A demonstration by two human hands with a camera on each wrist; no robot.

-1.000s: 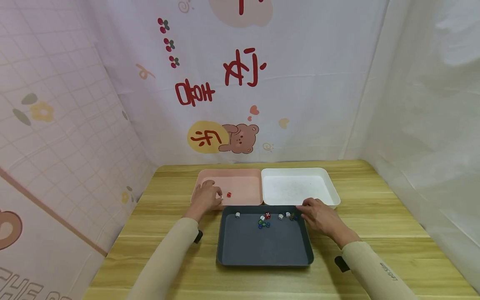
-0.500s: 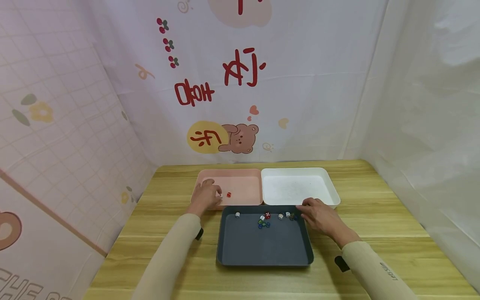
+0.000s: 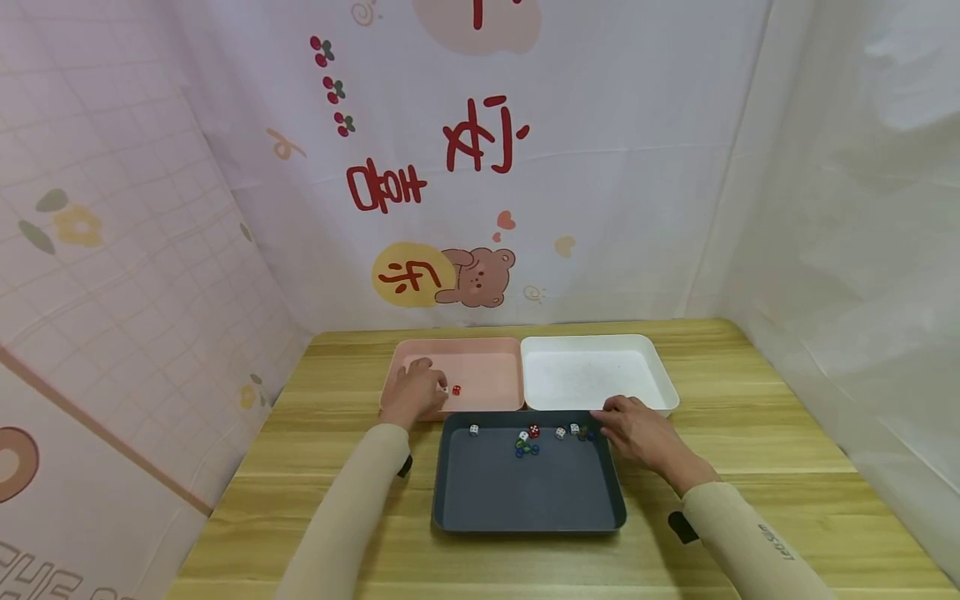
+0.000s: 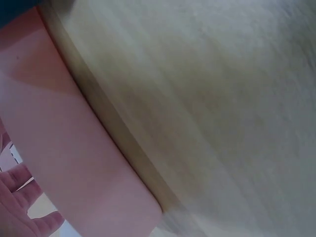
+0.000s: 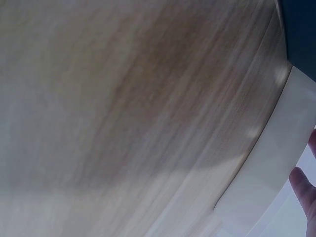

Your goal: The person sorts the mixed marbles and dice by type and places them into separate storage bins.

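Observation:
My left hand [image 3: 416,390] reaches over the near left side of the pink tray [image 3: 480,344], its fingertips pinching a small white die [image 3: 446,390]. Just right of that lies a red die [image 3: 456,390]. In the left wrist view the tray wall partly hides the hand [image 4: 17,200] and a bit of white die [image 4: 16,154]. My right hand [image 3: 636,431] rests with relaxed fingers at the far right corner of the dark grey tray [image 3: 528,492]. Beneath its fingertips are small dark green and blue pieces [image 3: 585,433]. The right wrist view shows only fingertips [image 5: 302,185] beside the white tray.
Along the far side of the dark tray lie several white dice [image 3: 474,430], a red die [image 3: 534,431] and a cluster of glossy green and blue pieces [image 3: 527,448]. The white tray [image 3: 592,343] adjoins the pink one on the wooden table [image 3: 757,442]. White printed cloth stands behind.
My left hand has shifted slightly right within the pink tray, and the white die at its fingertips has come nearer the red die. The right hand stays in place.

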